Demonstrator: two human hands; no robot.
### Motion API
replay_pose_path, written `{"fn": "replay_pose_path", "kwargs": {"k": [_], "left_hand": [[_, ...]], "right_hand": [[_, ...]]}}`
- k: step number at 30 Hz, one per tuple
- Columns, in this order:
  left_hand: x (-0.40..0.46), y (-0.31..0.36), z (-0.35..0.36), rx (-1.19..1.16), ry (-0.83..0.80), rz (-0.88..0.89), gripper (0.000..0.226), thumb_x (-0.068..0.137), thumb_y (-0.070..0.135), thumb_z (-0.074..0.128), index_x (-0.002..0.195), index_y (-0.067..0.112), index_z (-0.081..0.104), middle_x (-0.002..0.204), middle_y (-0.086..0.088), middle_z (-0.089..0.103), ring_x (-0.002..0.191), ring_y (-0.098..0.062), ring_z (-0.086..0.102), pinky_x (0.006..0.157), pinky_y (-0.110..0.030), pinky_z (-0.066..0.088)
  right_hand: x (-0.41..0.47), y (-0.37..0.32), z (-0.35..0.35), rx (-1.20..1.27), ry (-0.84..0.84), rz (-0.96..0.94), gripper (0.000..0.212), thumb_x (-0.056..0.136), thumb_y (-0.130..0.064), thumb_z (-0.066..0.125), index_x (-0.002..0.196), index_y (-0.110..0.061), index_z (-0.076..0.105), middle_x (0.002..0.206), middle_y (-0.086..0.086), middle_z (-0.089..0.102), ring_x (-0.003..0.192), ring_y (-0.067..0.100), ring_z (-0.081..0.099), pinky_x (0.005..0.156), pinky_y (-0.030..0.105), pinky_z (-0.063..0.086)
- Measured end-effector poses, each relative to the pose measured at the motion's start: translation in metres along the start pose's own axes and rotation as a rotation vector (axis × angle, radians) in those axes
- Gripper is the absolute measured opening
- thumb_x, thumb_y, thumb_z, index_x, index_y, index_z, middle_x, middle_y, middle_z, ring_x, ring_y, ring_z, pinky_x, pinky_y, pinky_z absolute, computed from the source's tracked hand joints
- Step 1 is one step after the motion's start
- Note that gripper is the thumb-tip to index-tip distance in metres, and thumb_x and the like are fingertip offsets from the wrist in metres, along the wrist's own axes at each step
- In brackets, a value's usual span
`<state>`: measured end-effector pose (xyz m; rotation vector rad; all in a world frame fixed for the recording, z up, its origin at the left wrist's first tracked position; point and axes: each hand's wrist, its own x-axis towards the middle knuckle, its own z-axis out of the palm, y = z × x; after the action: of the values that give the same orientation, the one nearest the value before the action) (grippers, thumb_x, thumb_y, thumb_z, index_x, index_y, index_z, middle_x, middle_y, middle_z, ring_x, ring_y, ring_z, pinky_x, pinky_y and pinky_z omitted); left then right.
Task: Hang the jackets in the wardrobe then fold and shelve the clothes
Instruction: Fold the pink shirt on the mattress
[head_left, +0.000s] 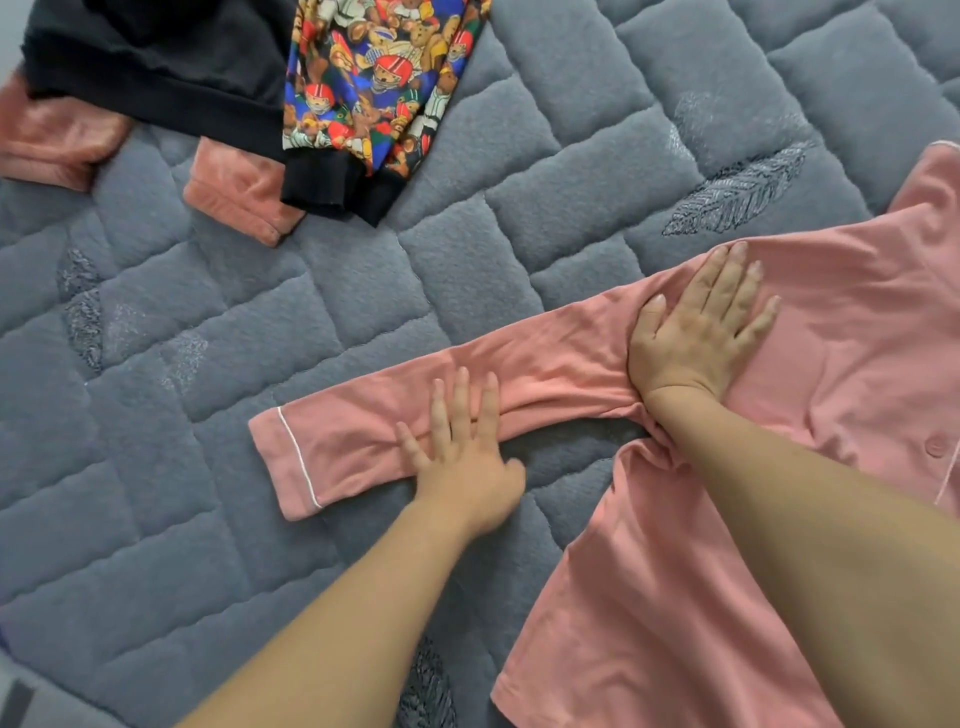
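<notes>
Flat, fingers straight: left hand pressing the long sleeve, right hand pressing the shoulder of the smooth pink pyjama shirt, spread on a quilted grey bedcover; gripping nothing.

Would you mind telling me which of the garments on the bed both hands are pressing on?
The pink pyjama shirt with white piping: the left hand lies flat on its sleeve, the right hand near its shoulder. The bear-print garment and black garment lie untouched.
</notes>
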<state>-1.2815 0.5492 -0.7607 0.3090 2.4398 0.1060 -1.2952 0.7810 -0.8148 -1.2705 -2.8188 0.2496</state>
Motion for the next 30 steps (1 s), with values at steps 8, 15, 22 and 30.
{"fn": "replay_pose_path", "kwargs": {"k": [8,15,22,30], "left_hand": [[0.015,-0.007,0.028,0.026,0.003,-0.056,0.095,0.056,0.068,0.02,0.115,0.056,-0.053,0.127,0.022,-0.063,0.125,-0.012,-0.056,0.09,-0.067,-0.033],[0.003,0.029,0.002,0.125,-0.03,-0.261,0.093,0.083,0.048,0.039,0.151,0.037,-0.023,0.157,0.009,-0.036,0.145,-0.022,-0.033,0.108,-0.075,-0.009],[-0.051,0.301,0.058,0.016,0.196,0.448,0.092,0.082,0.025,0.054,0.157,0.031,0.0,0.164,0.003,-0.001,0.151,-0.027,-0.001,0.115,-0.067,0.004],[-0.04,0.412,0.137,0.202,-0.101,0.105,0.122,0.047,0.01,0.038,0.114,0.053,-0.055,0.124,0.006,-0.069,0.116,-0.036,-0.061,0.075,-0.087,-0.022]], "right_hand": [[0.004,0.003,-0.007,0.046,-0.055,-0.025,0.085,0.088,-0.049,0.034,0.156,-0.005,0.01,0.164,0.011,0.006,0.151,0.028,0.004,0.12,0.053,-0.004],[-0.01,0.127,-0.078,0.458,-0.109,-0.387,0.063,0.093,-0.039,0.041,0.152,-0.02,0.031,0.162,0.002,0.019,0.148,0.017,0.017,0.119,0.041,0.007],[0.0,0.389,-0.115,0.007,-0.233,0.044,0.093,0.086,-0.077,0.015,0.157,-0.019,0.004,0.164,0.009,0.0,0.151,0.024,0.001,0.121,0.051,-0.002],[-0.011,0.468,-0.085,-0.064,-0.134,-0.204,0.077,0.09,-0.058,0.027,0.155,-0.016,0.023,0.162,0.01,0.019,0.149,0.024,0.017,0.119,0.05,-0.009]]}}
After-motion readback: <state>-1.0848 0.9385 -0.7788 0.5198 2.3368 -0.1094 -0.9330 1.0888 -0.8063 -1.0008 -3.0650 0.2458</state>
